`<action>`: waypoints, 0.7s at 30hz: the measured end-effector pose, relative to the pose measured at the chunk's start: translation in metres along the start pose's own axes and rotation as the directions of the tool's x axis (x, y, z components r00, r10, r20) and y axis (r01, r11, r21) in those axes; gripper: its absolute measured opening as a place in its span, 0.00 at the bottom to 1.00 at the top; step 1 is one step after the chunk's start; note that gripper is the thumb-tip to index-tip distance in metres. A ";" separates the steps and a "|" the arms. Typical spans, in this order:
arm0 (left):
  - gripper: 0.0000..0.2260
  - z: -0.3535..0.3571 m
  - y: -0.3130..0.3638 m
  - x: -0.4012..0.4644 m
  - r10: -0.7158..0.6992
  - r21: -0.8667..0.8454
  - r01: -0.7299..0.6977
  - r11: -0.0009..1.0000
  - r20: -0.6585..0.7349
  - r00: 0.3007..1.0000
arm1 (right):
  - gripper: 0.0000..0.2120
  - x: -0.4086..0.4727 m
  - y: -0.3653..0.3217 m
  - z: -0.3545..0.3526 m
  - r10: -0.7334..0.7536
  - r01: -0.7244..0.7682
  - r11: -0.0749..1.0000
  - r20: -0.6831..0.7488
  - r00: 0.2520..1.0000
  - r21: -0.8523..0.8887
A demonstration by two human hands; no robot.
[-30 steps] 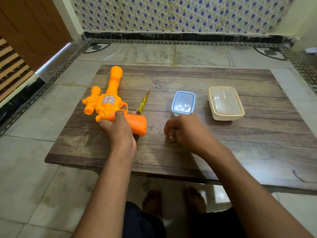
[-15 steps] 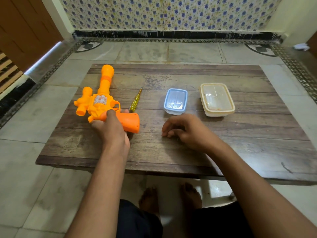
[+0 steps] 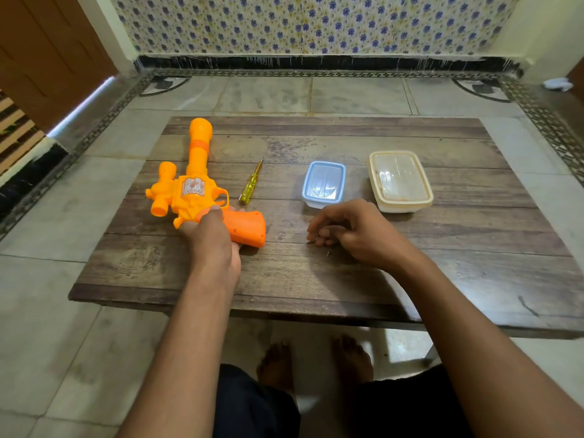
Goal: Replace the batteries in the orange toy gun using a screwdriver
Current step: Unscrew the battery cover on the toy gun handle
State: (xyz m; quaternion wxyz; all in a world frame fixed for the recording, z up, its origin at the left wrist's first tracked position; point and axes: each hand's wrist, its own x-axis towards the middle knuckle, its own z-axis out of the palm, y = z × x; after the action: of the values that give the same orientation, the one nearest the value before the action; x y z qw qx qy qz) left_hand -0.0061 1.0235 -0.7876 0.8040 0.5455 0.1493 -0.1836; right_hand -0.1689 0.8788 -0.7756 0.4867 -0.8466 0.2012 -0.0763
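While flat on table [image 3: 347,279]: orange toy gun [image 3: 196,191], left side
Long axis: barrel points away, handle toward person
Left hand [image 3: 211,245]: grips handle
Right hand [image 3: 354,232]: loosely curled; contents unclear
Screwdriver [image 3: 251,181]: beside gun

No legible txt, sticker [image 3: 193,187] on orange toy gun [image 3: 192,184] body too blurred to read

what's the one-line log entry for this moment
left hand: grips gun | right hand: curled on table | screwdriver: untouched
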 end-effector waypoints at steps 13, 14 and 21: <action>0.24 -0.011 -0.002 0.014 -0.127 -0.132 0.130 0.983 0.028 0.991 | 0.13 0.030 -0.022 0.047 -0.354 0.314 0.913 -0.121 0.928 -0.259; 0.26 -0.011 -0.001 0.015 -0.135 -0.148 0.138 0.979 0.032 0.990 | 0.16 0.033 -0.024 0.051 -0.391 0.353 0.892 -0.089 0.916 -0.283; 0.21 -0.011 0.008 0.017 -0.205 -0.163 0.229 0.960 0.150 0.967 | 0.21 0.041 -0.037 0.078 -0.431 0.380 0.755 0.031 0.902 -0.535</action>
State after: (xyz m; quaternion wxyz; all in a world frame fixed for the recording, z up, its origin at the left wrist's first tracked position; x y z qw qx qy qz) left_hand 0.0127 1.0338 -0.7926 0.8328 0.4381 0.1709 -0.2920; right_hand -0.0963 0.9397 -0.7872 0.1963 -0.9659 0.0487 -0.1614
